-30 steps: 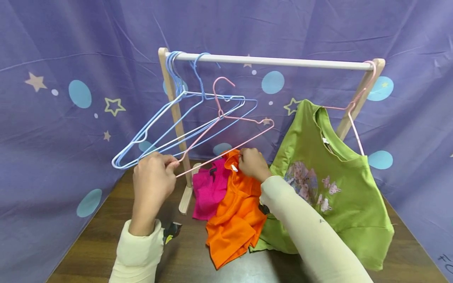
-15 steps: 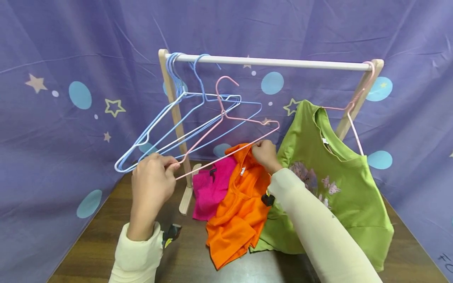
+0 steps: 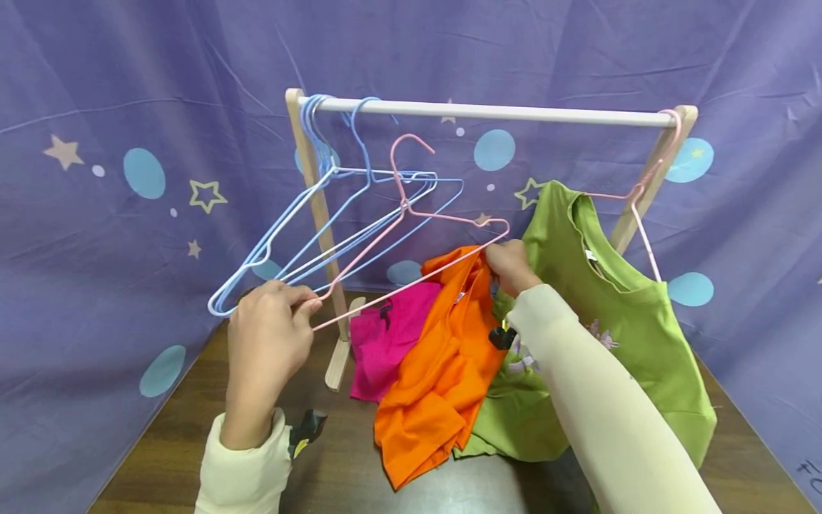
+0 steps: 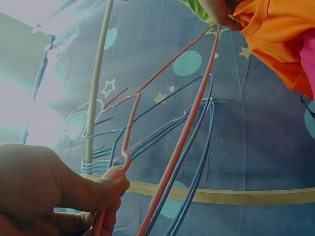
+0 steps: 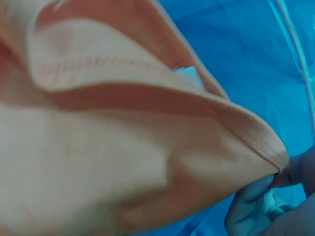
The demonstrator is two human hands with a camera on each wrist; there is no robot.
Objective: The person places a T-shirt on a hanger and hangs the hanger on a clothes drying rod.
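My left hand (image 3: 270, 335) pinches the left lower corner of a pink wire hanger (image 3: 404, 205), whose hook points up and hangs on nothing. In the left wrist view, thumb and fingers close round the hanger's wire. By the hanger's far right end, my right hand (image 3: 510, 264) grips the upper edge of an orange top (image 3: 443, 357). The top is lifted there, its lower part resting on the table. Seen from the right wrist, fingertips (image 5: 253, 196) pinch a corner of the cloth near the neckline, where a white label shows. The hanger's lower bar passes in front of the top's upper edge.
Several blue and white hangers (image 3: 368, 177) hang at the left of the white rail (image 3: 488, 111). A green top (image 3: 642, 335) hangs from a pink hanger at the right end, partly behind my right arm. A magenta garment (image 3: 385, 350) lies on the wooden table (image 3: 347, 457).
My right hand has moved right and up, drawing the orange top's upper edge with it. The pink hanger has shifted slightly right, and my left hand slightly left and down.
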